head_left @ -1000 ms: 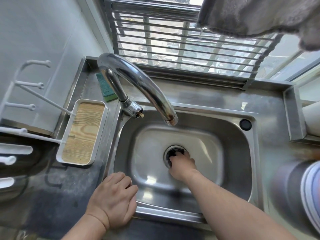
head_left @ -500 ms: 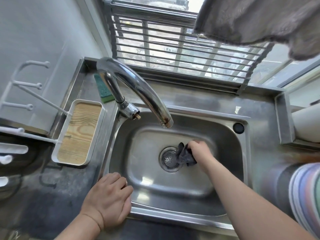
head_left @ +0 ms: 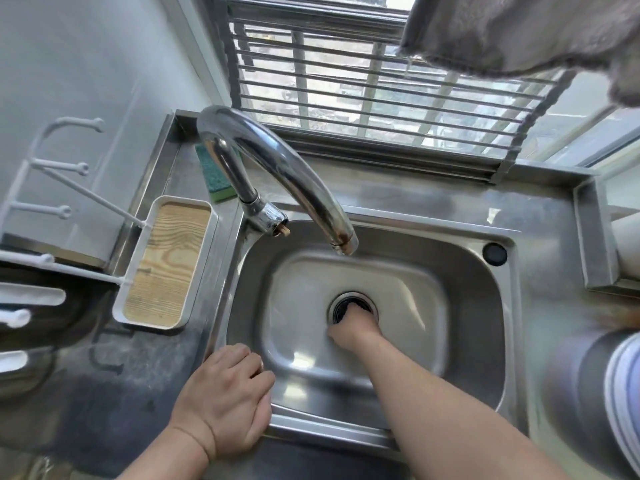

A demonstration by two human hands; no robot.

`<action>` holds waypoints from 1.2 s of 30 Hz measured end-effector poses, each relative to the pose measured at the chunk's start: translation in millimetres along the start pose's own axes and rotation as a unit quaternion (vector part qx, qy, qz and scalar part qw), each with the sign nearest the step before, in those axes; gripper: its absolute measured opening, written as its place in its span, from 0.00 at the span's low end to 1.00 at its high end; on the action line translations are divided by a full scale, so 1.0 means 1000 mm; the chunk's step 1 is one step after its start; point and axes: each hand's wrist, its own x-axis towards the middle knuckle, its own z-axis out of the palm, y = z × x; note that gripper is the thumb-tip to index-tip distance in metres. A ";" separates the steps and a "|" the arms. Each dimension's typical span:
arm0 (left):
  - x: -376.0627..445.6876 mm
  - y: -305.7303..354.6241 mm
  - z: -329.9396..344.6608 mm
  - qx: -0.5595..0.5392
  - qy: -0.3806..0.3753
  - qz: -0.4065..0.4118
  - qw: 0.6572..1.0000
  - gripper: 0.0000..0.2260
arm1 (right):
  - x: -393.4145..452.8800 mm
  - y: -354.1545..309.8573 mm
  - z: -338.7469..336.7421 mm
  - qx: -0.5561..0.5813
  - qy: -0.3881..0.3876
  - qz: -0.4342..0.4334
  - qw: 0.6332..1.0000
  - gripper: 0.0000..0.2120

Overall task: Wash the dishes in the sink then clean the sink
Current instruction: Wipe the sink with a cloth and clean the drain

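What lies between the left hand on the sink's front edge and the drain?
Head view: only bare steel basin of the sink lies between the left hand and the drain; the right hand presses at the drain.

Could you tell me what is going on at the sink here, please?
A person is cleaning the steel sink, which holds no dishes. The right hand is down at the drain, fingers pushed into its opening; whether it holds anything cannot be seen. The left hand rests on the sink's front left rim. No water runs from the faucet.
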 end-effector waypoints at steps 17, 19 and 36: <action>0.000 0.000 0.001 -0.004 0.003 -0.002 1.000 0.07 | -0.008 0.058 -0.082 0.464 -0.017 0.094 0.881 0.03; 0.000 -0.001 0.001 -0.004 0.003 -0.001 1.000 0.07 | -0.005 0.063 -0.078 0.451 0.007 0.080 0.889 0.06; 0.001 0.000 0.001 0.001 0.007 -0.005 1.000 0.07 | -0.007 0.026 -0.026 -0.068 0.110 -0.133 0.983 0.04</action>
